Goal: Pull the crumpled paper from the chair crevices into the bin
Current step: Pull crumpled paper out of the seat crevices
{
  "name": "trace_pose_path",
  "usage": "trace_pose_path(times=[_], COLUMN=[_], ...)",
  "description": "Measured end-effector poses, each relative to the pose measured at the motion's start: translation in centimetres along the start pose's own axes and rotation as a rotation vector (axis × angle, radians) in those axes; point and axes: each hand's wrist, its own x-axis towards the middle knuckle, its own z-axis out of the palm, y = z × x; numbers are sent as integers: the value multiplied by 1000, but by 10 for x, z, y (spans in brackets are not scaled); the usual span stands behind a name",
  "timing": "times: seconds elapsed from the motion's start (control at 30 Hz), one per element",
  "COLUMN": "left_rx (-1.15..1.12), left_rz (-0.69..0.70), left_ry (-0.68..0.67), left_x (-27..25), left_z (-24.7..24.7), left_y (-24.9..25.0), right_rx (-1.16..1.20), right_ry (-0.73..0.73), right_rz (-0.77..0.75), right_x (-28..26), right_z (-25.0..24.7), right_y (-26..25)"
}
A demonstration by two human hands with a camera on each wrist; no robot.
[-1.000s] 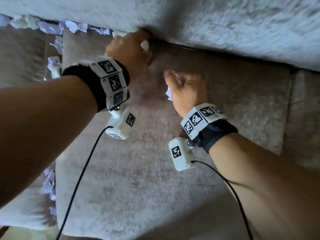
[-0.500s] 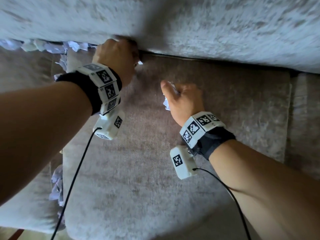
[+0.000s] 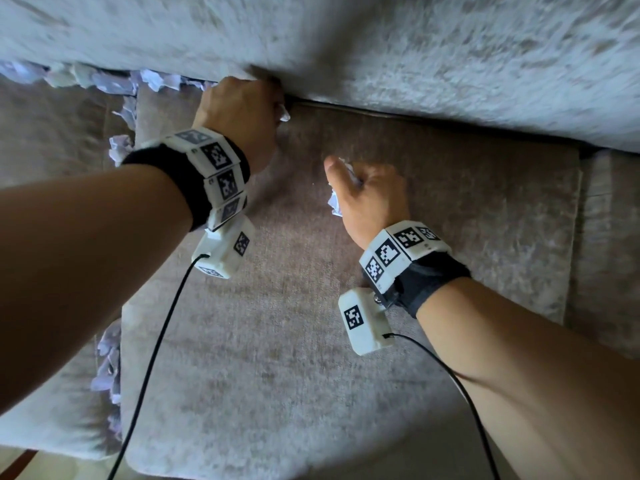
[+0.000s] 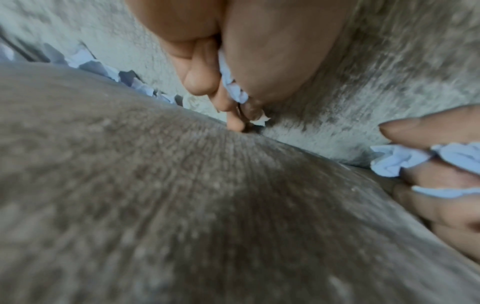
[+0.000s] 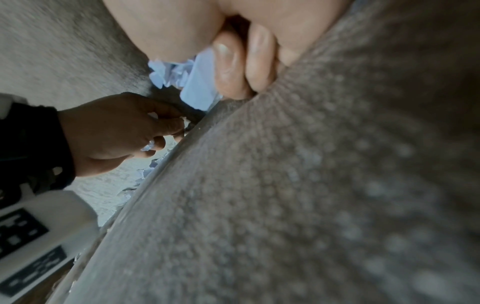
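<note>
My left hand (image 3: pixel 242 105) is at the crevice between the seat cushion (image 3: pixel 311 323) and the backrest (image 3: pixel 381 53), fingers curled round bits of crumpled white paper (image 4: pixel 231 86). My right hand (image 3: pixel 367 192) rests on the seat cushion a little nearer, fist closed round more crumpled paper (image 3: pixel 334 204), which sticks out between its fingers (image 5: pixel 192 76). More crumpled paper (image 3: pixel 114 81) lines the back crevice to the left, and the side crevice (image 3: pixel 119 147) down the cushion's left edge. No bin is in view.
The grey armrest (image 3: pixel 52 143) lies to the left and another cushion part (image 3: pixel 609 254) to the right. Black cables (image 3: pixel 152 348) hang from both wrist cameras over the seat. A strip of floor shows at the bottom left corner.
The left hand has stayed at the back crevice while pinching paper there. The right hand keeps its paper on the cushion. The view has tilted, so both hands sit lower in the frame.
</note>
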Motion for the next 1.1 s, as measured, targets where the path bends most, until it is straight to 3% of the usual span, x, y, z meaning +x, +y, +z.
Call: trace_pose_path(times=[0.23, 0.4, 0.83, 1.1], left_rx=[-282, -322, -433, -521], left_rz=[-139, -182, -275, -272], left_ry=[126, 190, 175, 162], left_x=[-26, -54, -113, -134], left_z=[-4, -7, -3, 0], left_y=[-13, -16, -7, -2], right_rx=[33, 27, 115, -36], right_ry=[-3, -20, -56, -125], right_rz=[7, 10, 98, 66], right_x=[-2, -7, -30, -44], right_z=[3, 1, -10, -10], right_y=[2, 3, 6, -7])
